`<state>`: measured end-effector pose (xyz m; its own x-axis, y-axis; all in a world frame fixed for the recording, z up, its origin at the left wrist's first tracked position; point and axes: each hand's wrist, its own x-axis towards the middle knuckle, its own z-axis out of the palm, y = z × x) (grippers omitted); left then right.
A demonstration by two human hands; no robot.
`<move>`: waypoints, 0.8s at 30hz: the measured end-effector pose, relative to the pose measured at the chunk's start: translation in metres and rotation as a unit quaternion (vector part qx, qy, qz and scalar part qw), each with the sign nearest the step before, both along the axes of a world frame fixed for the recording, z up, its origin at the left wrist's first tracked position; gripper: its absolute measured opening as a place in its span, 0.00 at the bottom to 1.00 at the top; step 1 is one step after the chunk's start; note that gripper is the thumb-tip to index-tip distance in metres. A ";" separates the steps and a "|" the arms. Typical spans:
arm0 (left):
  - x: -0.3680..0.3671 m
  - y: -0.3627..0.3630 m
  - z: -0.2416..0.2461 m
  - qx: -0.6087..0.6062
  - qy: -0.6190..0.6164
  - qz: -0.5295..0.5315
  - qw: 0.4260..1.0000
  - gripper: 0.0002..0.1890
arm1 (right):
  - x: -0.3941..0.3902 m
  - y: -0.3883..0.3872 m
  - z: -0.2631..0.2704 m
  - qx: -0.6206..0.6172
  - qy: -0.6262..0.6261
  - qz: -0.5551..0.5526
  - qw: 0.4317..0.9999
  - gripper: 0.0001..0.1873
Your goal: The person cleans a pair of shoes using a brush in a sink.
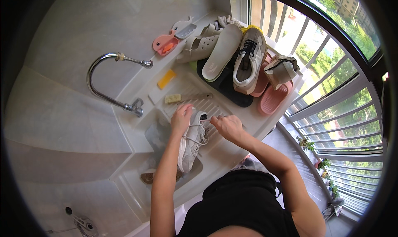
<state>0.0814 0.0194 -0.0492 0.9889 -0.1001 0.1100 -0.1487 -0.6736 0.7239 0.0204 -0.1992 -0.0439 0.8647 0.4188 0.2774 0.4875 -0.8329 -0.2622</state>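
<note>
A white lace-up sneaker [187, 156] is held over the sink basin [196, 172], its toe toward me. My left hand [181, 120] grips it at the heel, on the left side. Closed beside the shoe's opening, my right hand [227, 125] holds a thin pale stick-like thing [205, 120] that reaches into the opening; most of it is hidden by the fingers and the shoe. A shoe with a brown sole [147, 177] lies in the basin, partly behind my left forearm. Beyond my hands, a scrubbing brush [186, 98] rests on the ribbed washboard [219, 107].
A chrome faucet [107, 58] arches on the left. Near it lies a yellow bar [166, 79]. On the back right ledge are a grey-white sneaker [250, 59], an insole [222, 53], a beige clog [199, 47] and pink slippers [275, 98]. Whale-shaped soap dishes [164, 44] are on the wall side.
</note>
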 end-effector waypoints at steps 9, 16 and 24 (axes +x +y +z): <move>-0.001 0.001 0.001 0.019 -0.007 0.001 1.000 0.12 | 0.013 -0.018 0.001 -0.015 0.032 -0.003 0.999 0.11; -0.004 0.009 0.002 0.001 -0.003 -0.005 1.000 0.12 | 0.028 -0.053 0.004 -0.022 0.015 -0.019 0.999 0.17; 0.003 0.002 -0.003 -0.032 0.008 -0.017 0.999 0.12 | 0.022 -0.015 -0.015 0.005 0.015 0.001 1.000 0.18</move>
<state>0.0843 0.0212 -0.0520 0.9867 -0.1274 0.1008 -0.1586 -0.6207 0.7679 0.0427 -0.2143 -0.0592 0.8724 0.4169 0.2552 0.4800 -0.8295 -0.2855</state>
